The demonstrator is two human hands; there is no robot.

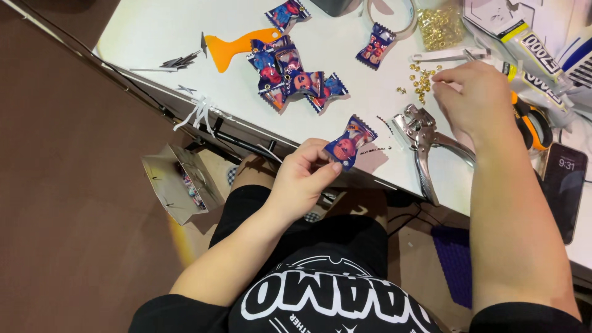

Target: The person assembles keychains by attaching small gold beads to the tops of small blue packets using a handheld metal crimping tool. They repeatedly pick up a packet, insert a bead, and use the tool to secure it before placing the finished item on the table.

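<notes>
One blue candy-shaped packet (349, 143) pinched between thumb and fingers of left hand (302, 176), at table (154, 31) edge. Right hand (472, 98) fingertips narrowed over loose gold eyelets (421, 81); pickup cannot be confirmed. Eyelet pliers (425, 145), one, just beside. Cluster of roughly six packets (290, 77); two singles beyond. One orange scraper (237, 46).

Orange scraper (237, 44), silver punch pliers (425, 145), dark phone (564, 188), grey paper bag (179, 184) on brown floor (68, 203)
</notes>
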